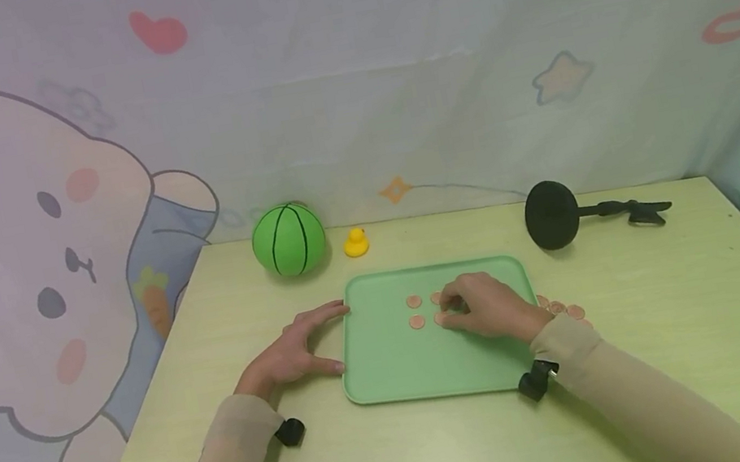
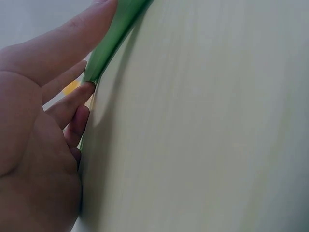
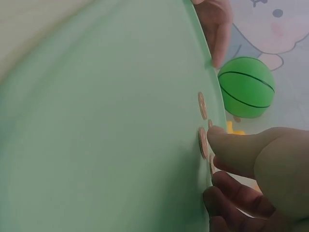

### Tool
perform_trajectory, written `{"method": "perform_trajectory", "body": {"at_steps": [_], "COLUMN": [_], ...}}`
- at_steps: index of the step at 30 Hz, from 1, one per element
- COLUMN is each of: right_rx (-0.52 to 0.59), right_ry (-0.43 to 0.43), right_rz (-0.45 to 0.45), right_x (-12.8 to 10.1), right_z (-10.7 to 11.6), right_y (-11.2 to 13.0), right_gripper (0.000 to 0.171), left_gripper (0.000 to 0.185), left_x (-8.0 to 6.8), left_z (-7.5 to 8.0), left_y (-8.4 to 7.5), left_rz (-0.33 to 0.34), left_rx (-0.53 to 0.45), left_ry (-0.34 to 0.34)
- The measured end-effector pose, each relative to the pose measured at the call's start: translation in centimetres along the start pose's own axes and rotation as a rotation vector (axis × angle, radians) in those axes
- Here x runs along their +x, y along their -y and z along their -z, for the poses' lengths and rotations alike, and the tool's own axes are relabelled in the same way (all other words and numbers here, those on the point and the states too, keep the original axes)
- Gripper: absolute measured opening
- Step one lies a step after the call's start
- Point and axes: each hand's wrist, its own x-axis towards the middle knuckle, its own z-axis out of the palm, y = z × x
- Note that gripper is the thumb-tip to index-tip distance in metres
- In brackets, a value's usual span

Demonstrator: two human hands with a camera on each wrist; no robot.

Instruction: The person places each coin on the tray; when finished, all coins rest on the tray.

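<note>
On the green tray [image 1: 395,375], several copper-coloured coins [image 1: 417,322] lie flat in two short rows. My right hand [image 1: 483,306] reaches over the tray from the right with its fingers bent. Its thumb and index finger pinch at the near right coin [image 3: 203,143], which lies on the tray surface, partly covered by the thumb. At the tray's left edge rests my left hand [image 1: 295,351], its fingers and thumb spread and fairly straight, the tips touching the rim. The left wrist view shows the thumb and fingers against the tray's green edge [image 2: 104,55].
Beside the tray's right edge lie several more coins [image 1: 557,308], partly behind the right wrist. Along the back of the table [image 1: 395,458] are a green ball [image 1: 288,240], a yellow rubber duck [image 1: 356,243] and a black round-headed object with a handle [image 1: 551,215]. A printed curtain [image 1: 347,103] hangs behind.
</note>
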Motion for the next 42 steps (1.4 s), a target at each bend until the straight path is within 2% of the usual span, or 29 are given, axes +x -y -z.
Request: {"method": "perform_trajectory", "body": {"at_steps": [3,9,15,19,31,42], "right_rx": [0.023,0.049,0.069,0.071,0.046,0.038], "right_ry": [-0.014,-0.016,-0.025,-0.028,-0.046,-0.007], "right_rz": [0.007,0.056,0.079,0.036,0.023,-0.112], "right_x": [-0.3,-1.4,-2.6,-3.5,-6.5,-8.1], "right_z": [0.4,1.6,2.9,3.9,6.4,7.6], "right_y": [-0.5,-2.0,-3.4,-4.3,-7.3,-9.8], "right_gripper": [0.024,0.019,0.022,0.023,0.019,0.016], "left_gripper": [0.094,0.094,0.094,0.095,0.095,0.094], "left_x": [0.0,0.0,0.0,0.0,0.1,0.1], "left_z": [-0.1,-0.1,0.0,0.0,0.0,0.1], "left_y": [0.0,0.0,0.1,0.1,0.2,0.1], "left_rz": [-0.002,-0.001,-0.006,-0.007,-0.006,-0.025], "left_rx": [0.0,0.003,0.019,0.024,0.022,0.044], "left_ry": [0.002,0.0,0.003,0.004,0.007,0.006]}}
